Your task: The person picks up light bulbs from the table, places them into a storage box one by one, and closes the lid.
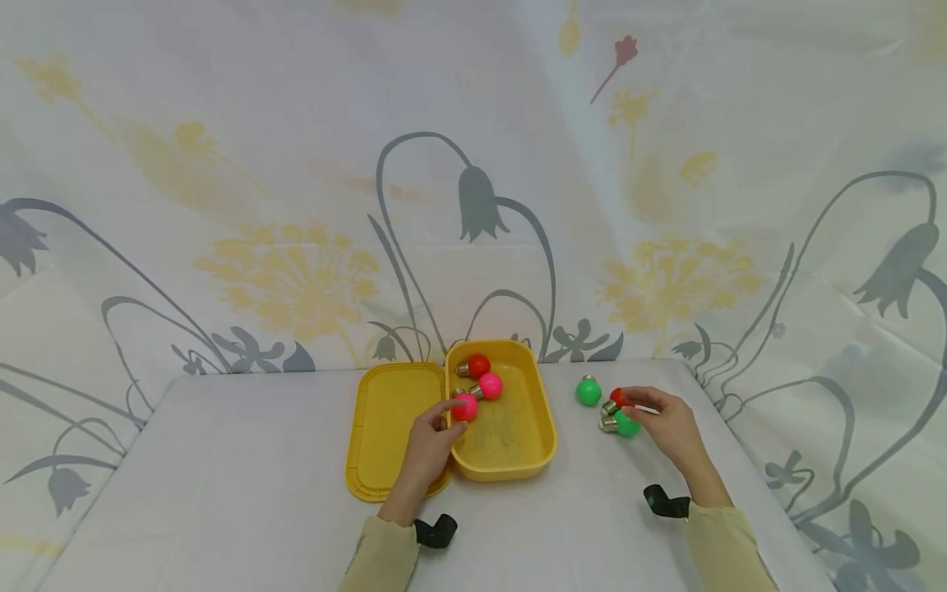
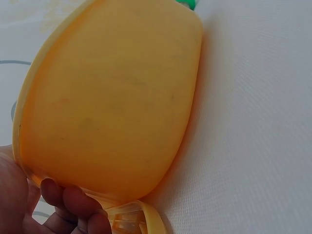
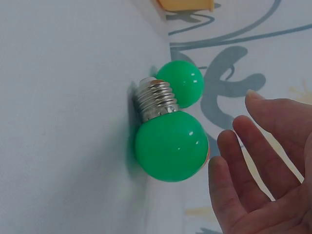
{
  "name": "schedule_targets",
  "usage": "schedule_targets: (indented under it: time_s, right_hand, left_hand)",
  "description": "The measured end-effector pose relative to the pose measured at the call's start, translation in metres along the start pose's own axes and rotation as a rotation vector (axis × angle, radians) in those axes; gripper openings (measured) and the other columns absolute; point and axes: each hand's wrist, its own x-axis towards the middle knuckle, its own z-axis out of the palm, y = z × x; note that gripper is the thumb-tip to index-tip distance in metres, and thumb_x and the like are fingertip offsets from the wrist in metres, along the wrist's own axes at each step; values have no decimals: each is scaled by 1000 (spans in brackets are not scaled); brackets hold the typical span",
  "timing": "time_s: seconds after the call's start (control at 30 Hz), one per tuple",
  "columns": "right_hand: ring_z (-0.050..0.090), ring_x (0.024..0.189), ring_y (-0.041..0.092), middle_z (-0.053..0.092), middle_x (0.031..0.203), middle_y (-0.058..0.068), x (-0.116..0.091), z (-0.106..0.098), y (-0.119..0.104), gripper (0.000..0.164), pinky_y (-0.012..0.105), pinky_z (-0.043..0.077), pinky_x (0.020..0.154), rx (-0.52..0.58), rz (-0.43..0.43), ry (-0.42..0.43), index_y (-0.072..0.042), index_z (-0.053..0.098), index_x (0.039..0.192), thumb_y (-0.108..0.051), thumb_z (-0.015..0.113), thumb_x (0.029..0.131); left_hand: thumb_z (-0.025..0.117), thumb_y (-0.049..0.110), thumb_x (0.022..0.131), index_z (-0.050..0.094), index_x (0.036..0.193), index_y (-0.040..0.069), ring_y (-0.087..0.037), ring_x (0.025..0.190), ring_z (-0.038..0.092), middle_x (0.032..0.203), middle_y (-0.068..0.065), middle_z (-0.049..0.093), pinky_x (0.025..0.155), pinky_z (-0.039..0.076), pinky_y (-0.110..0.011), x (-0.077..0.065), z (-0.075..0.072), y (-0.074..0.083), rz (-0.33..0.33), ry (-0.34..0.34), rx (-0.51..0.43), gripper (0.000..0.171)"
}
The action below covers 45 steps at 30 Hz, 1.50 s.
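Note:
At the left side of a yellow plastic container [image 1: 545, 411], my left hand [image 1: 431, 444] pinches a pink light bulb [image 1: 464, 407] between thumb and index finger. The left wrist view has the container's outer wall [image 2: 112, 97] hiding that bulb, with the other fingers [image 2: 78, 202] curled outside the rim. A second pink bulb [image 1: 491, 386] and a red bulb [image 1: 478, 365] lie inside. To the right, my right hand [image 1: 672, 427] hovers with relaxed fingers beside another red bulb [image 1: 618, 398] and a green bulb [image 1: 627, 423]. Its fingers stand apart from the green bulb [image 3: 171, 146] in the right wrist view.
A yellow lid [image 1: 388, 411] lies flat left of the container, partly under my left hand. Another green bulb [image 1: 588, 391] rests between the container and my right hand. Behind the white table [image 1: 244, 477] hangs a flower-printed cloth [image 1: 473, 82].

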Motion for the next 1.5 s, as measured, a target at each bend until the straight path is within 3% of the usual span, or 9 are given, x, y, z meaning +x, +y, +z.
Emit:
schedule_targets:
  time_s: [0.1, 0.2, 0.33, 0.83, 1.5]
  right_hand:
    - [60, 115, 38, 65, 123, 22, -3, -2, 5, 35, 14, 48, 83, -27, 21, 7, 1, 67, 123, -13, 72, 92]
    - [59, 117, 40, 62, 127, 23, -6, -2, 11, 35, 29, 52, 89, -54, 57, -2, -1, 67, 124, -15, 72, 92]
    - [57, 120, 42, 60, 130, 25, -9, 0, 14, 35, 46, 48, 95, -74, 85, -11, 0, 67, 124, -14, 72, 92]
    - [59, 118, 41, 60, 129, 25, -15, 2, 22, 40, 40, 51, 92, -34, 95, -48, 2, 66, 124, -10, 76, 87]
    - [55, 118, 40, 61, 124, 24, -13, 6, 23, 44, 50, 47, 96, -64, 102, -130, 4, 63, 120, -9, 80, 82]
  left_hand:
    - [70, 10, 90, 69, 122, 13, -19, 73, 44, 77, -4, 42, 56, 33, -22, 0, 0, 0, -6, -5, 5, 32]
    - [70, 10, 90, 69, 123, 13, -19, 73, 44, 77, -4, 42, 56, 33, -23, 0, -1, 0, -5, -8, 4, 33]
    - [69, 10, 90, 69, 123, 13, -19, 72, 43, 77, -4, 42, 56, 33, -23, 0, -1, 0, 0, -11, 4, 33]
    - [70, 11, 90, 70, 123, 14, -19, 71, 44, 76, -4, 42, 56, 33, -23, 1, -1, -2, 11, -9, 22, 32]
    - [69, 10, 90, 70, 122, 14, -19, 73, 43, 77, -4, 42, 55, 33, -22, 1, 0, -2, 11, -2, 18, 33]
